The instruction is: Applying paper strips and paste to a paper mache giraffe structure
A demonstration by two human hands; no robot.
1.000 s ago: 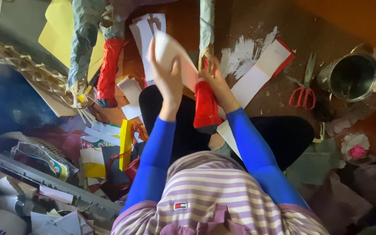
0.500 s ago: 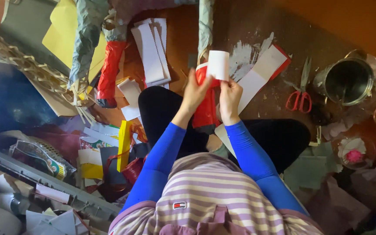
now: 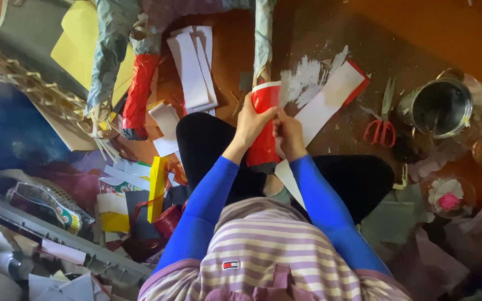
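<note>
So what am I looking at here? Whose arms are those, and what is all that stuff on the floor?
You are looking down from a camera worn on a person's head, so the blue sleeves and striped shirt are their own. There is no machine, just two bare hands. The left hand and right hand both press on a red paper-wrapped leg of a paper figure that rests on the person's lap. A second red leg lies further left. On the brown floor are white paper strips, red-handled scissors, a metal pot and a yellow sheet. Piles of paper scraps sit at the lower left.
</note>
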